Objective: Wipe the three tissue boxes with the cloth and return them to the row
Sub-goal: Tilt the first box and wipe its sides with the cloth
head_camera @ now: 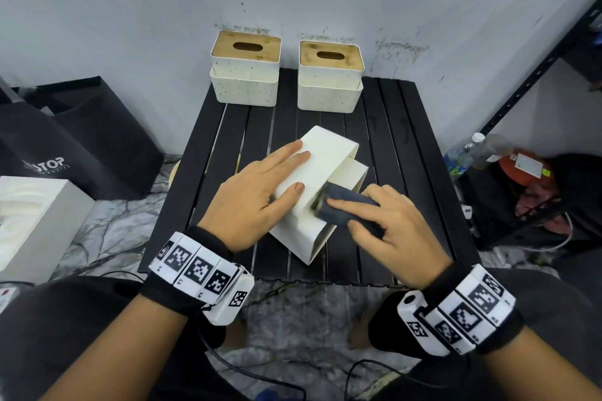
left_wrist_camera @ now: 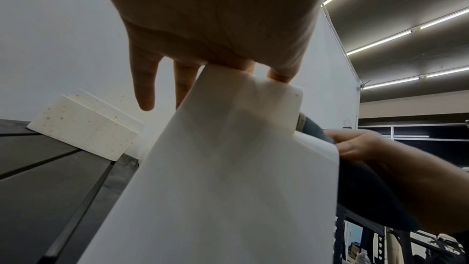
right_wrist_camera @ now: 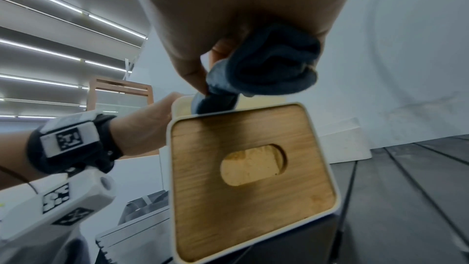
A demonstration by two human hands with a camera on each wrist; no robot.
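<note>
- Centre of the head view: one white tissue box (head_camera: 321,179) lies tipped on its side on the black slatted bench (head_camera: 384,127), angled across the slats, its bamboo lid (right_wrist_camera: 251,178) facing lower right toward the right wrist camera.
- The left hand (head_camera: 257,198) lies over the upturned side of that box, its fingers (head_camera: 286,153) stretched nearly straight along the white surface and the thumb pressed on the near face; it steadies the box with flat fingers, not a clenched hold.
- The right hand (head_camera: 391,228) has its fingers curled round a folded dark blue-grey cloth (head_camera: 345,205), and the cloth is pressed against the box where its upper section steps into the lower tray.
- From the right wrist, the cloth (right_wrist_camera: 264,69) is bunched in the palm, its lower end touching the box's top edge just above the lid.
- From the left wrist, the box's white wall (left_wrist_camera: 241,168) fills the middle of the frame, fingertips hooked over its far edge.
- Upper middle of the head view, against the wall: two more tissue boxes stand upright side by side, the left one (head_camera: 245,75) and the right one (head_camera: 330,81), slots up, well apart from the box being wiped.
- Left edge: a black bag (head_camera: 81,140) and a white carton (head_camera: 39,221) on the marbled floor.
- Right edge: plastic bottles (head_camera: 469,153) beside a dark metal rack (head_camera: 534,75).
</note>
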